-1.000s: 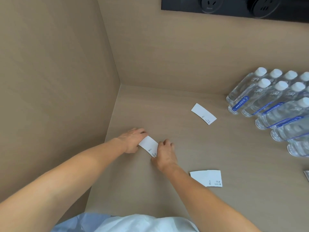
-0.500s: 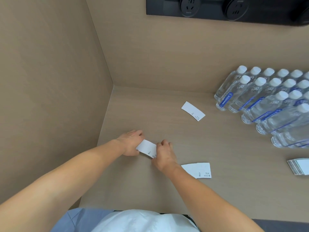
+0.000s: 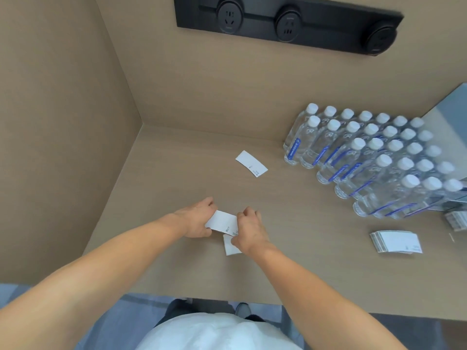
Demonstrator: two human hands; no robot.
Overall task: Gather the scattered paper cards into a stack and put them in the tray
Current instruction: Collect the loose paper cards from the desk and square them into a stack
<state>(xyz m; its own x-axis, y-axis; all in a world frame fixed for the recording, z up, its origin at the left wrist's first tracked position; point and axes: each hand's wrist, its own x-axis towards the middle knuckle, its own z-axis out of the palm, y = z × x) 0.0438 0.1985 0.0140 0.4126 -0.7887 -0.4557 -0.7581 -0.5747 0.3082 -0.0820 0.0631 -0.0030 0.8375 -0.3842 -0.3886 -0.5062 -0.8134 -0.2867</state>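
Observation:
A white paper card [image 3: 222,222] is held between both hands just above the table. My left hand [image 3: 195,219] pinches its left end and my right hand [image 3: 249,229] grips its right end. Another card [image 3: 230,246] lies on the table partly under my right hand. A single card [image 3: 251,163] lies farther back, in the middle of the table. A fanned stack of cards [image 3: 396,242] rests at the right. No tray can be made out.
Several rows of clear water bottles with white caps [image 3: 374,160] fill the back right of the table. A black socket strip [image 3: 288,24] is on the back wall. A side wall [image 3: 63,122] closes the left. More paper items [image 3: 456,221] sit at the right edge.
My hands have carried the held card toward me and over the card that lay on the table to the right. The view pulled back, showing the stack at the right and more bottles.

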